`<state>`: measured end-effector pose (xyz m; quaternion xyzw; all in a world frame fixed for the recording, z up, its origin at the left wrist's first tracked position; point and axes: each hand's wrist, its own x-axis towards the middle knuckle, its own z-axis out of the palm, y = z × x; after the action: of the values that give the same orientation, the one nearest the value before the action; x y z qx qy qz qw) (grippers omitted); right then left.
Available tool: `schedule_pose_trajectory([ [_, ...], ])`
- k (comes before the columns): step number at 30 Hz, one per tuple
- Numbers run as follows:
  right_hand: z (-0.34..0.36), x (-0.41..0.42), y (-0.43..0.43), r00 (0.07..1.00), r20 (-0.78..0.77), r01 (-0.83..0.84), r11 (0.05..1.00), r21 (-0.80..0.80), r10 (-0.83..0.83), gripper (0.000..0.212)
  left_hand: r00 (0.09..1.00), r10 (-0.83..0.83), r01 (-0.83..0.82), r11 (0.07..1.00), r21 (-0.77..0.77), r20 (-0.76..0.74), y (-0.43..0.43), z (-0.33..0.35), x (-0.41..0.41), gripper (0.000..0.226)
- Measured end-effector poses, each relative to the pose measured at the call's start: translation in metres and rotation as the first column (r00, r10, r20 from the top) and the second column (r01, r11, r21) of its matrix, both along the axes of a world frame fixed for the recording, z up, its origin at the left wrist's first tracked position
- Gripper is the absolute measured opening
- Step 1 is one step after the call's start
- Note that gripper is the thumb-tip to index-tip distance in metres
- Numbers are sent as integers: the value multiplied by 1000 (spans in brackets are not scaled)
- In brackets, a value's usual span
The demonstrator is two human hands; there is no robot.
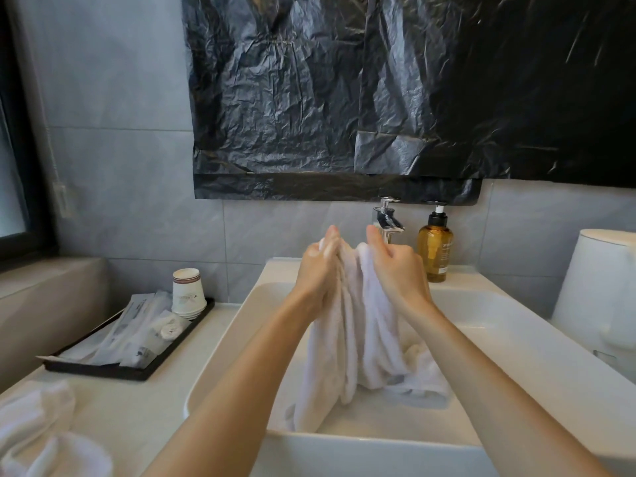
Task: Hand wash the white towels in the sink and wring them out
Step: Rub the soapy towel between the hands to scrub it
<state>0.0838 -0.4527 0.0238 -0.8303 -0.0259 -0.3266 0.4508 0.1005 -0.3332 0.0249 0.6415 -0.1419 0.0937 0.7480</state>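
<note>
Sink (344,449) lay below your fingers (330,241), and its basin caught the hanging tail of the white towel (361,321), which you held lifted and bunched lengthwise. A second towel (420,366) sat heaped in the basin, below and to the right of your fingers. Your left hand (318,266) and right hand (395,266) were close together at the top of the cloth, the fingers of both curled round separate folds.

It looked like rubbing cloth on cloth, or the start of a wring; which of the two could not be told. To do it well, you needed close grips, one fold scrubbed over the other, section by section downward, with the tail over the basin so drips fell inside. The faucet (387,222) stood just behind your fingers.
</note>
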Motion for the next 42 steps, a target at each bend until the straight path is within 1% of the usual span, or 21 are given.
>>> schedule_pose_trajectory([
  [2,2,-2,-3,1000,-7,6,998,-61,-7,59,999,-32,32,999,13,-4,5,3,1,35],
  [4,-2,2,-2,988,-87,-132,991,-31,129,49,997,-72,69,995,68,40,6,4,-1,33],
  [6,-8,4,0,943,-173,-280,959,44,284,62,992,-89,81,993,91,88,7,5,-3,33],
  [7,-9,6,0,932,-192,-308,951,24,306,64,989,-94,81,991,104,118,9,5,-1,36],
  [9,-7,7,-4,928,-201,-335,938,-88,313,56,978,-82,45,981,190,192,11,3,5,49],
  [11,-4,7,-9,933,-217,-324,931,-167,286,52,969,-73,13,969,246,237,11,-2,9,53],
  [14,1,5,-13,963,-205,-213,961,-178,175,51,978,13,-73,956,285,207,7,-7,11,34],
  [15,2,4,-14,973,-181,-171,971,-166,141,54,984,0,-48,962,270,175,5,-7,7,31],
  [17,3,3,-15,991,-115,-78,989,-123,64,56,985,-50,5,966,257,166,2,-7,4,36],
  [20,8,3,-23,998,11,58,998,33,-59,40,987,-52,-9,929,370,154,4,-10,2,57],
  [23,17,1,-30,989,118,56,961,270,-91,36,979,-206,171,851,496,15,6,-19,0,72],
  [26,22,-3,-29,971,201,22,887,461,-128,31,954,-299,236,788,569,18,5,-27,6,70],
  [29,23,-1,-31,952,226,35,806,591,-207,31,975,-213,148,827,542,59,10,-25,11,34],
  [31,22,1,-35,945,215,68,794,604,-245,31,996,-25,-17,884,468,83,15,-19,15,12],
  [32,21,2,-35,945,214,83,816,572,-247,31,998,49,-62,933,356,47,18,-15,18,15],
  [34,17,0,-32,946,217,130,896,425,-241,32,996,15,-15,1000,4,-82,26,-3,15,23],
  [36,13,-2,-25,948,192,217,957,191,-253,32,992,-75,49,971,-236,-100,36,5,8,23],
  [38,8,-2,-19,963,119,248,968,-25,-244,33,991,-67,32,960,-278,-117,41,7,1,25],
  [40,5,-1,-14,988,-43,139,982,-127,-145,36,987,1,-44,963,-265,-161,40,4,5,28],
  [41,5,1,-13,987,-152,41,997,-71,-51,37,981,37,-86,962,-258,-189,40,3,9,30],
  [42,6,1,-12,969,-236,-57,997,60,69,39,973,79,-132,961,-244,-216,39,1,13,33],
])
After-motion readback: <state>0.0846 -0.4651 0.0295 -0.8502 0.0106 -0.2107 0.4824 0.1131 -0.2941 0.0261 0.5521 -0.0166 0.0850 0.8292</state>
